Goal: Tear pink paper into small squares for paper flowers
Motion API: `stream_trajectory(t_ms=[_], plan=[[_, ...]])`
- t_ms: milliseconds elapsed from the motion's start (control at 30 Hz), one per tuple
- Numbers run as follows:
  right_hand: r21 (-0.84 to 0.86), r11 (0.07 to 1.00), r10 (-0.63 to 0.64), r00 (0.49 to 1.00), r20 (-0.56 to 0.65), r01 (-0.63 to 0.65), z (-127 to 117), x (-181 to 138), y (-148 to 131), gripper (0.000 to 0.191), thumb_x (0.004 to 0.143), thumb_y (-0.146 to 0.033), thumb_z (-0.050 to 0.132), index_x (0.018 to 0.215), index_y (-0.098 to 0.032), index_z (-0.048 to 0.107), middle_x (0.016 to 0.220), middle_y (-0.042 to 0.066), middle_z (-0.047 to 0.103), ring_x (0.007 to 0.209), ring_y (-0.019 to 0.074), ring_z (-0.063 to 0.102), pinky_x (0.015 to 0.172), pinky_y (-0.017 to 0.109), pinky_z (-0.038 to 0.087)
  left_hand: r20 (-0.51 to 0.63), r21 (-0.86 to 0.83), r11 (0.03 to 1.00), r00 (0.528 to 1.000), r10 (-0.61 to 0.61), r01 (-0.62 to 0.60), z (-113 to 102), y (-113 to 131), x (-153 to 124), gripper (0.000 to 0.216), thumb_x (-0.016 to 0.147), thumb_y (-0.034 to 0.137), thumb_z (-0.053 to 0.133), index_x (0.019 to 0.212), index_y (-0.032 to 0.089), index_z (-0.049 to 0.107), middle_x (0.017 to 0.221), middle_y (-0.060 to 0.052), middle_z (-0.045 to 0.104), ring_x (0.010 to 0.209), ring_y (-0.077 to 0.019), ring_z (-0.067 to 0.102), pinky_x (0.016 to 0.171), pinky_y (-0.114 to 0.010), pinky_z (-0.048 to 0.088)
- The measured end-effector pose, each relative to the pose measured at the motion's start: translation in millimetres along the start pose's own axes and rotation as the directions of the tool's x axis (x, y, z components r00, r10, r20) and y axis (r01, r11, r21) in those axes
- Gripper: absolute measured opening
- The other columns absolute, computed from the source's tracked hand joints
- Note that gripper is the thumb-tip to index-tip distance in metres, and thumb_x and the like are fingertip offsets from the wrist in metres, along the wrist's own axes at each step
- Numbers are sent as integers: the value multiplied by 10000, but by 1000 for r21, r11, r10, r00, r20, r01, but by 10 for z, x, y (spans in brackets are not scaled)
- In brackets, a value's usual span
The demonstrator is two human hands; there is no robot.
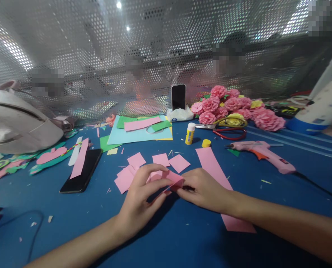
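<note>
Between my two hands is a small pink paper piece, bent into a fold above the blue table. My left hand pinches its left side with thumb and fingers. On the right, my right hand grips the paper's other edge, its fingertips partly hidden. Several pink paper squares lie just beyond and left of my hands, some overlapping. A long pink paper strip runs under my right forearm.
A glue stick stands uncapped beside its yellow cap. Rightward lie scissors and a pink glue gun with a cord. Pink paper flowers, a propped phone, coloured sheets, a black phone and a bag surround.
</note>
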State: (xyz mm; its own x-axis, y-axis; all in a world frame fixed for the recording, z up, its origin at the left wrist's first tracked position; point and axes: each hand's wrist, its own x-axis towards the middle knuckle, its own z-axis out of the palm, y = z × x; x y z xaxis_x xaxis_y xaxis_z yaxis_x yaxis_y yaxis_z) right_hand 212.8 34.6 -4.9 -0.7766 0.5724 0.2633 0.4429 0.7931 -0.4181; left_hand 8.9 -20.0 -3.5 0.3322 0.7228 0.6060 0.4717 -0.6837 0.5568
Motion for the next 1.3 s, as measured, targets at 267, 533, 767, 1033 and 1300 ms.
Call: stream_trajectory(t_ms=[267,533,767,1033,1300], plan=[[-7,1000,3,1000,-12,-3,-10,11,-14,295,900,-213,471,664,-145,634,579,19,618,527,107,536,533,222,286,0,-6,1000,1000,-8,8,-4,-8,-7,238,871,111,581,1056,242,655,1185,-83,557,1104,-225,539,838,-374,518],[22,1000,-6,1000,-19,6,2,9,-9,300,906,-212,459,690,-134,652,587,24,623,522,102,534,533,215,295,-11,-18,1000,1000,7,-7,1,-14,3,261,879,108,576,1082,253,650,1142,-67,545,1079,-206,542,863,-375,501],[21,1000,9,999,-31,-8,-12,11,-24,339,907,-263,487,631,-138,640,557,18,603,493,99,502,524,221,296,-23,104,995,1000,-4,6,-35,49,39,203,856,189,642,1048,219,582,1010,-52,623,959,-212,547,834,-373,419],[9,999,-45,999,-19,45,21,-1,-13,341,927,-263,461,642,-151,611,542,-3,561,507,100,485,535,231,295,-2,224,974,1000,-6,6,-48,61,65,84,859,227,647,933,256,622,837,-1,642,827,-196,543,837,-390,316],[358,930,77,997,22,-79,-52,16,7,354,859,-483,596,730,-154,573,546,-45,520,506,88,448,504,206,303,6,62,998,1000,-31,30,-50,58,71,72,838,171,662,810,218,615,966,-24,691,933,-211,587,911,-428,352]])
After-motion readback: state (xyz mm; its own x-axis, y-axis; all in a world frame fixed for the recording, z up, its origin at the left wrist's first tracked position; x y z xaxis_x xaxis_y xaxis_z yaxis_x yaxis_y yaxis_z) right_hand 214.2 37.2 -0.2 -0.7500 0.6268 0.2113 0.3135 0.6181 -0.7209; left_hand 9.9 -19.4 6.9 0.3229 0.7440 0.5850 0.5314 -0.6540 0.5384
